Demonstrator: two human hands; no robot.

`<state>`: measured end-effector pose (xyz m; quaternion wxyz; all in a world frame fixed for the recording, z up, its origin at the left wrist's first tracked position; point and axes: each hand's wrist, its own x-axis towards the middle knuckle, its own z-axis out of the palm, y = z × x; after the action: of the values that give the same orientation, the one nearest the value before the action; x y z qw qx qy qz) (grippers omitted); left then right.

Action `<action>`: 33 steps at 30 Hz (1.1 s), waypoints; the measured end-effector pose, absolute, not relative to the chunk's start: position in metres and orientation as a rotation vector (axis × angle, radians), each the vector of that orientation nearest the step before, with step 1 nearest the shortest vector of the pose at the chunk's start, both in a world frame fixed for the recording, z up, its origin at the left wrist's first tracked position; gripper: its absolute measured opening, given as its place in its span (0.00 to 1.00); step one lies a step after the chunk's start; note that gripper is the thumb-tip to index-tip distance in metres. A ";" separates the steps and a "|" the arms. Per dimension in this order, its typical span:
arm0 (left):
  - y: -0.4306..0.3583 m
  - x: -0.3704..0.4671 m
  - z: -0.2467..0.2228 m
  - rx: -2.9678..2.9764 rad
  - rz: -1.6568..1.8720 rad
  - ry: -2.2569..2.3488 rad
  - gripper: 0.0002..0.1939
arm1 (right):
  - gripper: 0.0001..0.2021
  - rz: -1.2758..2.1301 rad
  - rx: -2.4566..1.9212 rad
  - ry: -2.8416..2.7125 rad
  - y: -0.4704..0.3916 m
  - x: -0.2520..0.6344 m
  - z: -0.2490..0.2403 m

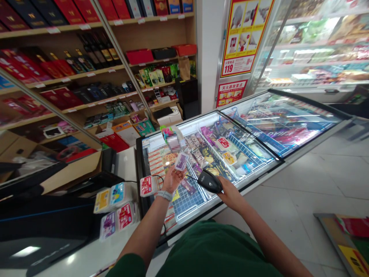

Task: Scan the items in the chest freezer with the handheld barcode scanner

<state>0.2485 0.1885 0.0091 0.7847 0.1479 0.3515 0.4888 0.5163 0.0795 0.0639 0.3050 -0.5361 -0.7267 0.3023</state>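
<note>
While I look down through the head camera, the left hand (173, 180) pinches a small purple-and-white pack (181, 161) at its fingertips, palm turned partly up. The pack sits just beyond those fingers, tilted, its printed side facing the camera. Right behind it is a colourful item (166, 132), partly blurred; I cannot tell whether the two are joined.

To the right of the pack and a little nearer the camera, the right hand (231, 195) is closed around a black scanner (210, 181). The scanner lies between the two hands, apart from the pack, and a thin dark cord shows between it and the left hand.

Both hands are above a glass-topped freezer (140, 154), with wrapped goods and wire baskets under the glass. To the left of the left hand I see a red-labelled tub (146, 185) near the freezer's corner. Farther left, on a white counter (127, 159), are more tubs (108, 225) with yellow, blue, purple and red labels. Shelves (161, 18) of boxes and bottles stand beyond.
</note>
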 end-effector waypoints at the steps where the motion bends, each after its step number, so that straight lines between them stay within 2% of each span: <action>1: 0.188 0.249 0.009 0.320 1.056 0.756 0.16 | 0.22 0.801 -1.416 -1.925 0.080 0.517 0.063; 18: 0.187 0.251 0.012 0.334 1.058 0.782 0.17 | 0.17 0.785 -1.429 -1.962 0.078 0.516 0.060; 27: 0.186 0.250 0.013 0.321 1.057 0.778 0.16 | 0.22 0.790 -1.409 -1.926 0.080 0.517 0.057; 33: 0.186 0.250 0.013 0.327 1.057 0.774 0.16 | 0.19 0.787 -1.423 -1.936 0.079 0.516 0.058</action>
<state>0.2501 0.1863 0.0126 0.7805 0.1514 0.3583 0.4894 0.5162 0.0789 0.0577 0.3019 -0.5367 -0.7299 0.2966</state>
